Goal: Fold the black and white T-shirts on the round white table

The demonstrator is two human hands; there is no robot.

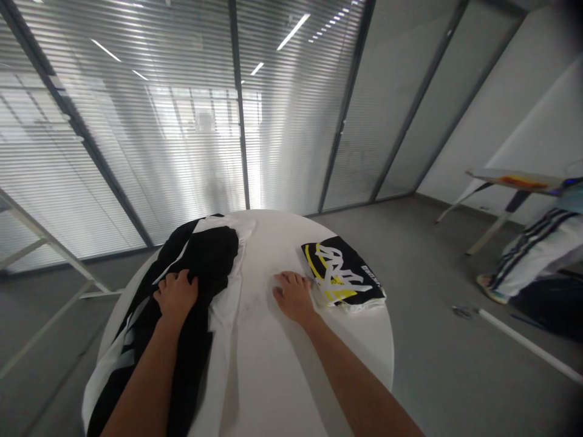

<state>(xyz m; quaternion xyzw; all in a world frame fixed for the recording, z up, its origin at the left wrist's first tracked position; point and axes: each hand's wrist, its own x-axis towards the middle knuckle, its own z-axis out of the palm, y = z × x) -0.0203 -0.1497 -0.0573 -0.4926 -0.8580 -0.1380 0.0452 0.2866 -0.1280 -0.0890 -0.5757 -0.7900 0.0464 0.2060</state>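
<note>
My left hand point(177, 296) lies on a black and white garment point(207, 258) spread lengthwise along the left side of a round white table point(268, 346). Its fingers are apart and press on the black cloth; what kind of garment it is I cannot tell. My right hand point(294, 295) rests on the bare tabletop, fingers spread, holding nothing. Just right of it sits a folded black garment point(344, 271) with white lettering and yellow print, its white layers showing at the near edge. The garment on the left reaches the table's left edge.
Glass partitions with blinds point(291, 121) stand behind the table. A white metal frame point(50, 243) is at left. At right are another table point(519, 179), a person's leg in white striped trousers point(537, 249) and a white pole point(528, 343) on the floor.
</note>
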